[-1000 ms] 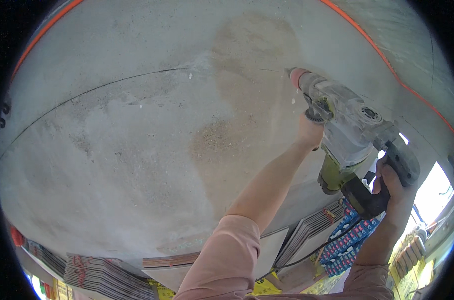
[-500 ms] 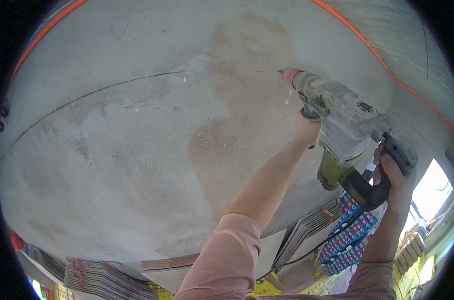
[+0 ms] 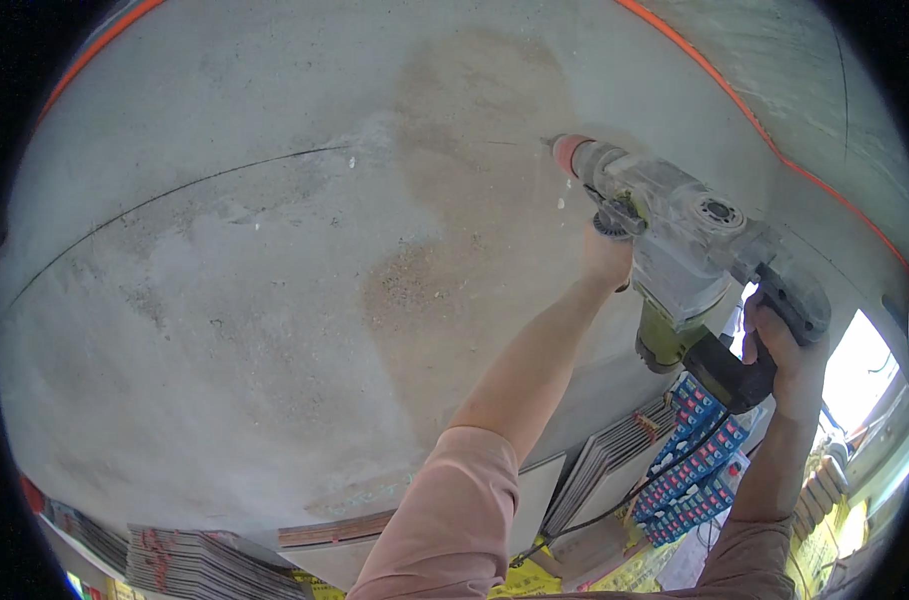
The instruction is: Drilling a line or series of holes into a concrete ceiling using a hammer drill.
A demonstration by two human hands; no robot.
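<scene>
A dusty green and black rotary hammer drill (image 3: 686, 270) with a reddish chuck collar is held up against a grey plastered wall (image 3: 274, 370). Its bit points left, and the tip touches or nearly touches the wall beside a tan dusty patch (image 3: 474, 130). My left hand (image 3: 606, 258) is closed round the side handle below the chuck, its fingers partly hidden by the tool. At the back end, my right hand (image 3: 786, 345) wraps the rear grip. A black power cord (image 3: 664, 470) trails down from the drill's base.
Stacks of flat tiles or boards (image 3: 604, 465) lean along the foot of the wall, with another stack (image 3: 189, 565) at the lower left. Blue patterned packages (image 3: 689, 490) stand at the lower right, near a bright window (image 3: 859, 370). Orange lines (image 3: 714, 70) run across the wall's upper part.
The view has shifted slightly, so the wall and drill appear a little further left. Both hands keep their hold on the drill.
</scene>
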